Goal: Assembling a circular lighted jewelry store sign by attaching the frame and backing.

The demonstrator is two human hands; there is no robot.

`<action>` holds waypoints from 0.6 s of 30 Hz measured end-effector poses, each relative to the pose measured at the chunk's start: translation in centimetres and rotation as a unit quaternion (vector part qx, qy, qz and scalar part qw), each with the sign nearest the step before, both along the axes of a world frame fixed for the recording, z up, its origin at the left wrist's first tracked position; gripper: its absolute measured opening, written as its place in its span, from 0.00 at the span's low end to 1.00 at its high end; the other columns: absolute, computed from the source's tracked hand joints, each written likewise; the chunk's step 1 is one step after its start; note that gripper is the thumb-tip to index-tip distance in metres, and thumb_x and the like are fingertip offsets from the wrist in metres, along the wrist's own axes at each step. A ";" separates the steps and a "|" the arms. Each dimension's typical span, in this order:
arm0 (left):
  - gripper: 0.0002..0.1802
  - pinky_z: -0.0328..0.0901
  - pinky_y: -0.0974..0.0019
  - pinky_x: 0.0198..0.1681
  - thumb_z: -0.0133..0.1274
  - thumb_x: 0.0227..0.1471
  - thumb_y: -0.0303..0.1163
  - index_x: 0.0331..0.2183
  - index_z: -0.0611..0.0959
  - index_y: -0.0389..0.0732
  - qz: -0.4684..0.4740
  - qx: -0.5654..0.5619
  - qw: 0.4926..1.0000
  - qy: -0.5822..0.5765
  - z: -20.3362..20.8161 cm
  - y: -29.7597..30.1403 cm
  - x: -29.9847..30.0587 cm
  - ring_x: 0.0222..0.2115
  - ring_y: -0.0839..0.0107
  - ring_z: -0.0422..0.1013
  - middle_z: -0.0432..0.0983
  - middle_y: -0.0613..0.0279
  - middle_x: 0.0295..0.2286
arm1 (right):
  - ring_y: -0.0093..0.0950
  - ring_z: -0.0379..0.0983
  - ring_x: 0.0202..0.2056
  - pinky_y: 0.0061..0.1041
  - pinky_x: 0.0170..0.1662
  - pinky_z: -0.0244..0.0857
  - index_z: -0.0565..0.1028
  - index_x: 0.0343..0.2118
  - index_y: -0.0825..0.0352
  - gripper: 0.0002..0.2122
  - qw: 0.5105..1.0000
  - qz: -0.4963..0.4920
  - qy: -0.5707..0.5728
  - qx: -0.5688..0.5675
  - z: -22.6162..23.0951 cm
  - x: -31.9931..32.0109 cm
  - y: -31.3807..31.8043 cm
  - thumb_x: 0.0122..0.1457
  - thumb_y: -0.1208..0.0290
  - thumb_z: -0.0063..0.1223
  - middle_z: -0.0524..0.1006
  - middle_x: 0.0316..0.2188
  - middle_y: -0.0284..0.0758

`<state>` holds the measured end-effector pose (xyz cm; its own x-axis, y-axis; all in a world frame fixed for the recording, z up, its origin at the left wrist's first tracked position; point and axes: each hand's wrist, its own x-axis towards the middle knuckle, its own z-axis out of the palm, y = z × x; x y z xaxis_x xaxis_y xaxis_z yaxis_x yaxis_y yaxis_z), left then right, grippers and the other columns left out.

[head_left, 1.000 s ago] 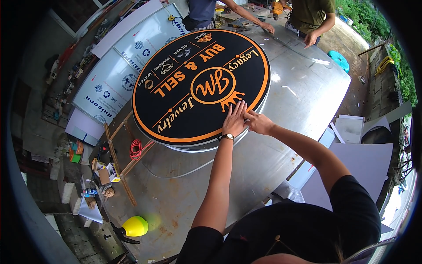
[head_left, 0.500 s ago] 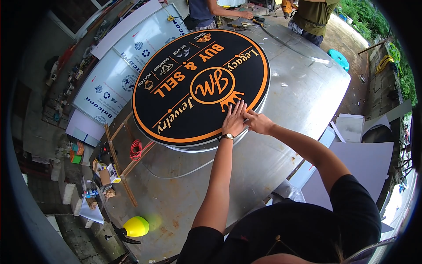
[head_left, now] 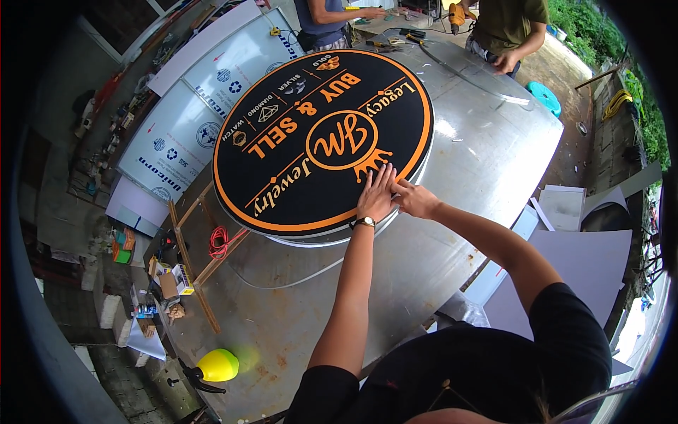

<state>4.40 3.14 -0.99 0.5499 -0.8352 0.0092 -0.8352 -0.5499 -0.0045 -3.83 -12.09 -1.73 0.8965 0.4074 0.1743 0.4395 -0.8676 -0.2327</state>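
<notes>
A large round sign [head_left: 282, 169] lies face up on the metal table [head_left: 311, 332]. Its face is black with an orange border, lettering and a crown, above a pale side wall. My left hand [head_left: 377, 195], with a watch at the wrist, rests flat over the near right part of the face beside the crown, fingers stretched out. Right against it, my right hand [head_left: 419, 202] is closed at the sign's orange rim, fingers bent and pressed together. Whatever those fingers may hold is hidden.
Across the table are two co-workers, one in a blue-grey top [head_left: 323, 20], one in an olive shirt [head_left: 503, 28] by an orange drill [head_left: 458, 15]. Film-covered panels [head_left: 176, 141] lean at left. A yellow spray bottle [head_left: 219, 365] and red cord [head_left: 220, 242] lie nearby.
My hands have hardly moved and stay at the same spot on the sign. The olive-shirted co-worker's arm has come down beside the body, and the other co-worker's hand has drawn back leftward.
</notes>
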 end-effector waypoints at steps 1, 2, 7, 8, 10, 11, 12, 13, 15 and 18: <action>0.46 0.37 0.50 0.68 0.53 0.54 0.46 0.64 0.49 0.41 0.002 0.001 1.000 0.005 0.1 -0.1 0.0 0.67 0.66 0.39 0.42 0.58 0.66 | 0.31 0.65 0.49 0.27 0.44 0.74 0.81 0.36 0.60 0.12 1.000 -0.001 0.000 -0.002 -0.1 0.0 -0.1 0.47 0.65 0.63 0.67 0.46 0.33; 0.46 0.37 0.50 0.68 0.53 0.54 0.46 0.64 0.49 0.41 0.001 -0.001 1.000 0.005 0.2 -0.2 -0.1 0.67 0.66 0.39 0.42 0.58 0.66 | 0.31 0.65 0.49 0.27 0.44 0.74 0.81 0.36 0.60 0.12 1.000 0.000 -0.006 -0.001 -0.3 0.1 -0.2 0.47 0.64 0.63 0.67 0.46 0.32; 0.46 0.37 0.51 0.68 0.52 0.54 0.47 0.65 0.49 0.41 0.002 0.008 1.000 0.008 0.2 0.2 -0.5 0.67 0.67 0.38 0.41 0.60 0.66 | 0.31 0.65 0.50 0.27 0.44 0.74 0.82 0.36 0.59 0.12 1.000 0.006 -0.021 -0.018 0.1 -0.1 0.2 0.47 0.63 0.63 0.67 0.46 0.32; 0.46 0.37 0.51 0.68 0.52 0.54 0.48 0.65 0.49 0.41 0.007 0.008 1.000 0.014 0.2 0.3 -0.3 0.67 0.67 0.38 0.41 0.60 0.66 | 0.30 0.64 0.51 0.26 0.46 0.73 0.82 0.37 0.58 0.13 1.000 0.004 -0.004 -0.021 0.3 -0.1 0.5 0.48 0.63 0.63 0.66 0.48 0.32; 0.45 0.37 0.51 0.68 0.51 0.55 0.47 0.65 0.50 0.41 0.005 0.009 1.000 0.012 0.2 0.2 -0.5 0.67 0.67 0.39 0.41 0.60 0.66 | 0.30 0.64 0.51 0.25 0.48 0.73 0.82 0.38 0.58 0.14 1.000 -0.001 0.023 -0.021 0.3 -0.5 0.4 0.48 0.63 0.63 0.65 0.50 0.32; 0.45 0.37 0.51 0.68 0.51 0.55 0.47 0.65 0.50 0.41 0.004 0.012 1.000 0.008 0.2 0.1 -0.5 0.67 0.67 0.39 0.41 0.60 0.66 | 0.30 0.64 0.51 0.25 0.48 0.73 0.82 0.38 0.58 0.14 1.000 -0.001 0.023 -0.021 0.2 -0.4 0.3 0.48 0.63 0.63 0.65 0.50 0.32; 0.45 0.37 0.51 0.68 0.51 0.55 0.47 0.65 0.50 0.41 0.004 0.012 1.000 0.009 0.3 0.0 -0.5 0.67 0.67 0.39 0.41 0.60 0.66 | 0.30 0.64 0.51 0.26 0.48 0.73 0.82 0.38 0.58 0.14 0.999 -0.005 0.020 -0.025 0.3 -0.3 0.2 0.48 0.63 0.63 0.65 0.50 0.32; 0.45 0.37 0.51 0.68 0.52 0.55 0.47 0.65 0.50 0.41 0.002 0.012 1.000 0.005 0.3 0.0 -0.5 0.67 0.67 0.39 0.42 0.60 0.66 | 0.30 0.64 0.51 0.26 0.48 0.73 0.82 0.38 0.58 0.14 0.999 -0.008 0.018 -0.029 0.3 -0.3 0.2 0.48 0.63 0.63 0.65 0.49 0.32; 0.45 0.37 0.51 0.68 0.52 0.55 0.46 0.64 0.50 0.41 0.000 0.012 1.000 0.001 0.4 0.0 -0.4 0.67 0.67 0.39 0.42 0.60 0.66 | 0.30 0.64 0.51 0.25 0.48 0.73 0.82 0.38 0.59 0.13 0.999 -0.010 0.020 -0.027 0.2 -0.2 0.1 0.48 0.63 0.63 0.65 0.50 0.32; 0.45 0.37 0.50 0.68 0.52 0.54 0.45 0.64 0.49 0.41 0.000 0.000 1.000 0.008 0.3 0.0 -0.3 0.67 0.67 0.38 0.42 0.60 0.66 | 0.31 0.64 0.52 0.26 0.49 0.73 0.82 0.37 0.59 0.12 1.000 -0.010 0.017 -0.022 -0.1 0.0 0.1 0.48 0.64 0.63 0.65 0.49 0.32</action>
<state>4.11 3.14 -0.64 0.5505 -0.8348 0.0004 -0.8348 -0.5505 0.0087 -3.87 -11.95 -1.83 0.9099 0.3954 0.1258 0.4139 -0.8860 -0.2092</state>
